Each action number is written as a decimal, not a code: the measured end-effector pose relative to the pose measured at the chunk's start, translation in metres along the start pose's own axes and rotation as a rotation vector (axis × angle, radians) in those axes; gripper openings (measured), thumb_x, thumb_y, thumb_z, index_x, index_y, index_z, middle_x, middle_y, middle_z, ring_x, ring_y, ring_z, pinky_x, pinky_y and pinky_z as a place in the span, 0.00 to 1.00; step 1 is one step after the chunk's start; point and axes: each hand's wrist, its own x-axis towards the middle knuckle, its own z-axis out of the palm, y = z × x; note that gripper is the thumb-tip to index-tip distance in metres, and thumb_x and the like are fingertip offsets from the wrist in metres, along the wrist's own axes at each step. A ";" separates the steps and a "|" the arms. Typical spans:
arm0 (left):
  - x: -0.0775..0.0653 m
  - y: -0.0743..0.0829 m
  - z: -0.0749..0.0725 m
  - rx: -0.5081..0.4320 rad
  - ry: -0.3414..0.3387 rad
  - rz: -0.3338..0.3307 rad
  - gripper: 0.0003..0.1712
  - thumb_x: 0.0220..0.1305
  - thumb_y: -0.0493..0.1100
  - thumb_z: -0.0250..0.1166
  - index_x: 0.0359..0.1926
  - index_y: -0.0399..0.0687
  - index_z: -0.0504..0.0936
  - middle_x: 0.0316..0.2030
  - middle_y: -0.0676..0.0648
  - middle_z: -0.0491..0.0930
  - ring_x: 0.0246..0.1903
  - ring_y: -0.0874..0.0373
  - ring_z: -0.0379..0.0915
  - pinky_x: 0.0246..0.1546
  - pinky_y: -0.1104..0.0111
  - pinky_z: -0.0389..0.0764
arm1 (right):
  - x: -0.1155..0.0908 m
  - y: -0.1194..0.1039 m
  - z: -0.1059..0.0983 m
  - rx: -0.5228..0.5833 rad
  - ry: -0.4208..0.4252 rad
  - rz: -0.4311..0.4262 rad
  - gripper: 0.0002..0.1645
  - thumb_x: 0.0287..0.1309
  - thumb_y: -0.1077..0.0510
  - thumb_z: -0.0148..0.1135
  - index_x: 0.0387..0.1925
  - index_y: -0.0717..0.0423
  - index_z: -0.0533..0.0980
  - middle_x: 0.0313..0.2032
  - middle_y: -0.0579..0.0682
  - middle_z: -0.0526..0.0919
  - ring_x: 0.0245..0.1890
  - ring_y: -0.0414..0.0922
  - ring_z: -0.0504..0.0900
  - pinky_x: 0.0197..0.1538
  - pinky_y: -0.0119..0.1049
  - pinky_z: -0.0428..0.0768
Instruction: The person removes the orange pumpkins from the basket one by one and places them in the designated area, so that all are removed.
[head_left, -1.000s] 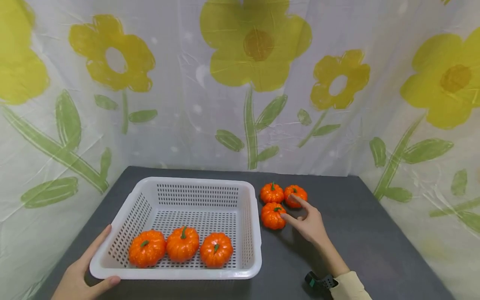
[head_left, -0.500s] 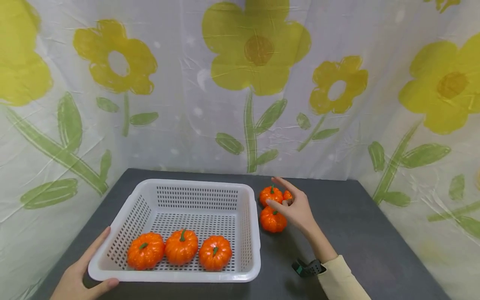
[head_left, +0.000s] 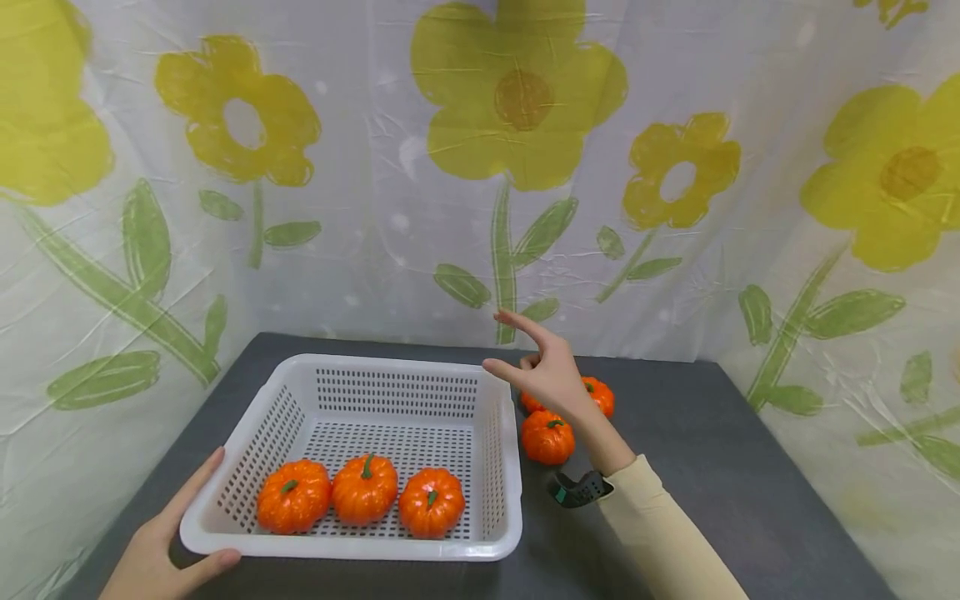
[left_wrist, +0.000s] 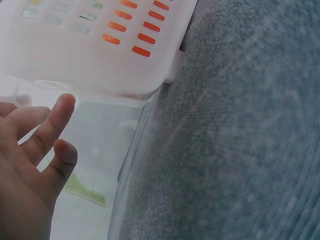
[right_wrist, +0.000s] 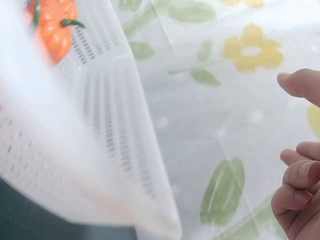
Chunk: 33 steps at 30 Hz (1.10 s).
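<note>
My left hand (head_left: 161, 537) spreads around the near left corner of a white perforated plastic basket (head_left: 345, 547), thumb by the front rim and fingers along the left side. In the left wrist view its fingers are extended at the basket's edge. Three small orange toy pumpkins with green stems, a left one (head_left: 294, 497), a middle one (head_left: 365, 490) and a right one (head_left: 431, 502), sit in a row in the basket's front. My right hand (head_left: 553, 371) holds nothing, thumb and index finger stretched apart, the others curled, above the basket's back right corner.
Right of the basket, three more pumpkins sit on the dark table (head_left: 690, 467): a near one (head_left: 547, 439), a back right one (head_left: 600, 396) and one mostly hidden behind my right hand. A flowered curtain (head_left: 375, 250) surrounds the table's back and sides.
My right hand has moved left and upward from over the loose pumpkins toward the basket's back right corner, carrying nothing. The left hand and the pumpkins have stayed put.
</note>
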 end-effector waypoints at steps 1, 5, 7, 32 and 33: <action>0.000 0.000 0.000 0.009 0.006 0.008 0.66 0.53 0.46 0.83 0.86 0.66 0.52 0.60 0.94 0.51 0.52 0.92 0.55 0.47 0.85 0.71 | 0.004 -0.004 0.003 -0.003 -0.008 -0.009 0.42 0.63 0.55 0.76 0.76 0.38 0.71 0.70 0.40 0.78 0.09 0.41 0.54 0.17 0.34 0.61; 0.000 0.000 0.000 0.008 0.013 0.025 0.66 0.52 0.45 0.83 0.86 0.66 0.53 0.61 0.93 0.51 0.52 0.92 0.56 0.42 0.90 0.62 | 0.018 -0.017 0.017 0.001 -0.028 -0.043 0.42 0.62 0.55 0.77 0.76 0.40 0.72 0.71 0.44 0.78 0.09 0.42 0.55 0.16 0.34 0.61; -0.001 0.000 0.000 0.001 0.013 0.029 0.66 0.52 0.45 0.83 0.86 0.66 0.53 0.62 0.93 0.52 0.53 0.92 0.56 0.42 0.91 0.61 | 0.024 -0.022 0.025 0.012 -0.043 -0.053 0.42 0.63 0.55 0.77 0.76 0.41 0.72 0.71 0.45 0.77 0.09 0.42 0.55 0.17 0.34 0.61; -0.002 0.007 -0.005 0.040 0.016 0.021 0.65 0.53 0.47 0.82 0.86 0.64 0.54 0.64 0.91 0.50 0.53 0.89 0.58 0.43 0.78 0.74 | 0.053 -0.012 0.092 0.153 -0.809 -0.057 0.41 0.64 0.65 0.73 0.76 0.57 0.70 0.71 0.53 0.78 0.13 0.42 0.57 0.24 0.32 0.67; -0.003 0.009 -0.005 0.038 0.013 0.019 0.65 0.53 0.47 0.82 0.86 0.63 0.54 0.68 0.86 0.55 0.53 0.89 0.58 0.45 0.72 0.79 | 0.054 -0.008 0.092 0.165 -0.888 -0.049 0.41 0.63 0.66 0.73 0.76 0.60 0.70 0.71 0.55 0.77 0.13 0.41 0.58 0.25 0.32 0.68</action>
